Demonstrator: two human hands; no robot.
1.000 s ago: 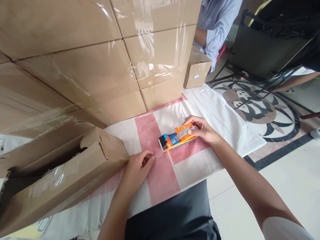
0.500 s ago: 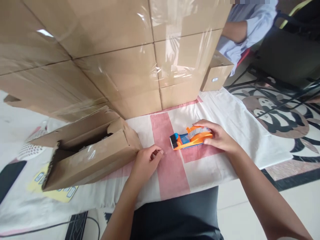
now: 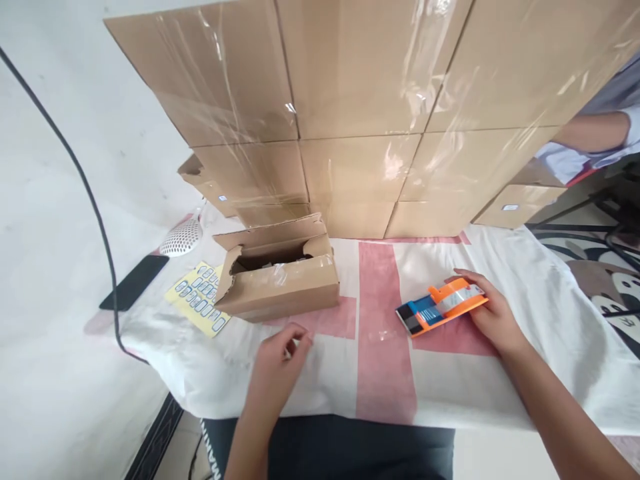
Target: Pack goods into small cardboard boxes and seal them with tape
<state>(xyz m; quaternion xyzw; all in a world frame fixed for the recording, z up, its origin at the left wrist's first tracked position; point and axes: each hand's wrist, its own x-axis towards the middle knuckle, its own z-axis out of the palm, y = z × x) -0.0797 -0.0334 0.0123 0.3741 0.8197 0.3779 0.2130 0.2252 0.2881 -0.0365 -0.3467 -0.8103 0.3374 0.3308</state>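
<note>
An orange and blue tape dispenser with a black front end lies tilted low over the cloth, gripped at its rear by my right hand. My left hand is over the cloth with fingers curled and thumb against them; whatever it pinches, if anything, is too small to make out. Just beyond my left hand sits an open cardboard box, its flaps up and dark contents partly hidden inside. A small clear, shiny scrap lies on the red stripe between my hands.
Taped cardboard boxes form a wall behind the table. Left of the open box are a yellow label sheet, a dark phone-like slab and a white perforated scoop. A black cable hangs at left. Another person's arm shows at right.
My view has swung left, bringing the label sheet and cable into fuller view. The dispenser stays in my right hand and now leans more on its side. My left hand remains curled.
</note>
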